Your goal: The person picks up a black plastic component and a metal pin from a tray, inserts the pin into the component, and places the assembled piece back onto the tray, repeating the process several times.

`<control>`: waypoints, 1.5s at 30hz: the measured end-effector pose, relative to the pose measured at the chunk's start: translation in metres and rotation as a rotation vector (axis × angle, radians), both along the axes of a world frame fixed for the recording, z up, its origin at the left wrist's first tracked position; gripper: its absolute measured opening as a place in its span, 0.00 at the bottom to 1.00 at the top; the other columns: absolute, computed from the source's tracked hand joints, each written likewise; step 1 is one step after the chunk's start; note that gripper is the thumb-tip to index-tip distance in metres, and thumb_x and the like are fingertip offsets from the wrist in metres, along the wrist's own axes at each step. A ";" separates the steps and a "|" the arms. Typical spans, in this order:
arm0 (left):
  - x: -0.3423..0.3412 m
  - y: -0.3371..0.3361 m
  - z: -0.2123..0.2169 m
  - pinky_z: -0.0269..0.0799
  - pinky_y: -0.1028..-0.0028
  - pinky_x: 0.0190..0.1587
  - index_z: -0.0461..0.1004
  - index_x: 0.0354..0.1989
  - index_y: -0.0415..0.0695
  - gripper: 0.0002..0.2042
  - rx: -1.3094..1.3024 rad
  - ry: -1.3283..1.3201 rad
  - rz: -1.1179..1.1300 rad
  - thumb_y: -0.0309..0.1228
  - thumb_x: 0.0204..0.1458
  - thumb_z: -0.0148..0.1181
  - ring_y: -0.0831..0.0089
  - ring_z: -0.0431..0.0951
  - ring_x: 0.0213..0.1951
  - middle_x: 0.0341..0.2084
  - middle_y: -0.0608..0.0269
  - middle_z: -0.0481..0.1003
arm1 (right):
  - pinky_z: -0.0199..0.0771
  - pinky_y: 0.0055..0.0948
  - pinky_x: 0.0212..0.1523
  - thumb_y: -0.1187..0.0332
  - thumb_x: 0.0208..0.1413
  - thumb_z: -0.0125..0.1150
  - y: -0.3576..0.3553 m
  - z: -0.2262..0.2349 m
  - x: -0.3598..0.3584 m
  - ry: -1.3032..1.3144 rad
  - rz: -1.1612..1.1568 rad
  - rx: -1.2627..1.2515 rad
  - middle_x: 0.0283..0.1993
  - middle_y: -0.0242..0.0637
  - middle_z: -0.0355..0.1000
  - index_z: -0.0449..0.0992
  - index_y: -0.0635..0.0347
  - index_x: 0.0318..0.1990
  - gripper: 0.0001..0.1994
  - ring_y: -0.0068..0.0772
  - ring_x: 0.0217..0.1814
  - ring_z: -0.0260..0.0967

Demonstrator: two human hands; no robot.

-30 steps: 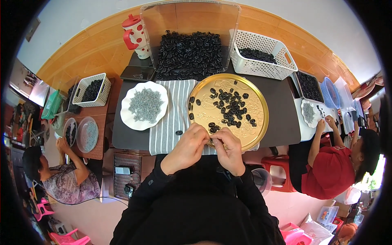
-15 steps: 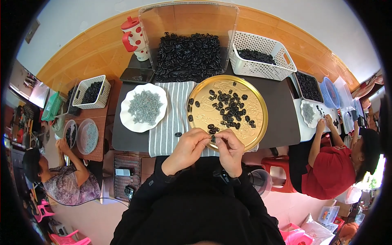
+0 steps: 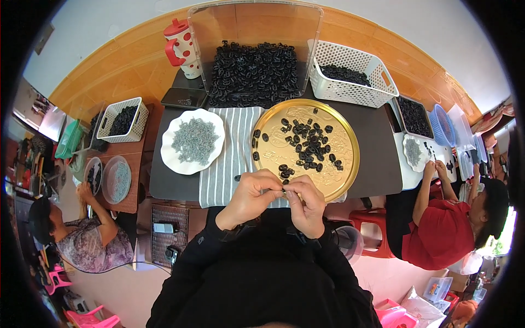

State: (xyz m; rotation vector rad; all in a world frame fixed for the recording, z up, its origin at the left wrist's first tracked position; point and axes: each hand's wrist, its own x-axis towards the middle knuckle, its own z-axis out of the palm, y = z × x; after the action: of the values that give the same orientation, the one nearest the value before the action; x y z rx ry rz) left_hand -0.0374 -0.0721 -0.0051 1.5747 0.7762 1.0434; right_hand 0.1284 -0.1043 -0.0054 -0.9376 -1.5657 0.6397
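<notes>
At the near edge of the round gold tray point(image 3: 342, 175), both hands meet, fingertips together. My left hand point(image 3: 250, 200) and my right hand point(image 3: 307, 208) are both closed in a pinch on one small black plastic part point(image 3: 284, 191), mostly hidden by the fingers. Loose oval black parts point(image 3: 311, 143) lie scattered over the tray, with a few just beyond my fingertips. One black part point(image 3: 237, 178) rests on the striped grey cloth point(image 3: 224, 150), beside my left hand. Left of the cloth, a scalloped white plate point(image 3: 167, 154) bears a heap of tiny grey-blue pieces point(image 3: 194, 141).
Behind the tray stands a clear bin point(image 3: 251, 22) heaped with black parts, between a red-and-white tumbler point(image 3: 187, 52) and a white perforated basket point(image 3: 350, 94). A dark phone point(image 3: 183, 98) lies nearby. Co-workers sit left point(image 3: 101, 240) and right point(image 3: 440, 232) at similar parts.
My hands stay pinched together at the tray's near edge, with the fingers slightly shifted around the black part. The whole view has tilted a little.
</notes>
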 end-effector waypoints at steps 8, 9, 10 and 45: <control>0.000 0.001 0.002 0.70 0.77 0.37 0.79 0.31 0.35 0.06 -0.065 -0.006 -0.037 0.14 0.45 0.62 0.76 0.75 0.33 0.30 0.60 0.76 | 0.64 0.20 0.32 0.84 0.53 0.55 0.000 -0.005 0.002 0.106 0.042 -0.120 0.34 0.37 0.68 0.74 0.68 0.37 0.06 0.25 0.32 0.65; 0.000 0.001 0.001 0.70 0.77 0.37 0.79 0.31 0.35 0.06 -0.064 -0.007 -0.037 0.14 0.45 0.62 0.76 0.75 0.33 0.30 0.60 0.76 | 0.64 0.20 0.32 0.84 0.53 0.55 0.000 -0.005 0.001 0.106 0.043 -0.119 0.34 0.37 0.68 0.74 0.68 0.37 0.06 0.25 0.32 0.65; 0.001 0.002 -0.002 0.71 0.77 0.38 0.78 0.32 0.34 0.06 -0.184 -0.087 -0.070 0.14 0.46 0.62 0.77 0.75 0.34 0.31 0.61 0.76 | 0.64 0.19 0.33 0.84 0.54 0.54 -0.002 -0.005 0.000 0.162 0.017 -0.165 0.34 0.36 0.68 0.74 0.68 0.38 0.06 0.24 0.33 0.65; -0.025 -0.011 -0.030 0.72 0.83 0.35 0.74 0.42 0.35 0.10 -0.344 -0.364 0.318 0.15 0.51 0.59 0.82 0.74 0.32 0.32 0.66 0.75 | 0.69 0.43 0.33 0.72 0.46 0.61 0.026 -0.003 0.024 -0.723 -0.203 -0.248 0.29 0.46 0.65 0.74 0.62 0.29 0.04 0.51 0.33 0.68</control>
State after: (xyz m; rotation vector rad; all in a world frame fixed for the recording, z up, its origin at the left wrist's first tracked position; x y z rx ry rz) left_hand -0.0628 -0.0827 -0.0351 0.9532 0.9111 1.3011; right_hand 0.1529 -0.0784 -0.0089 -1.6153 -2.0035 0.3640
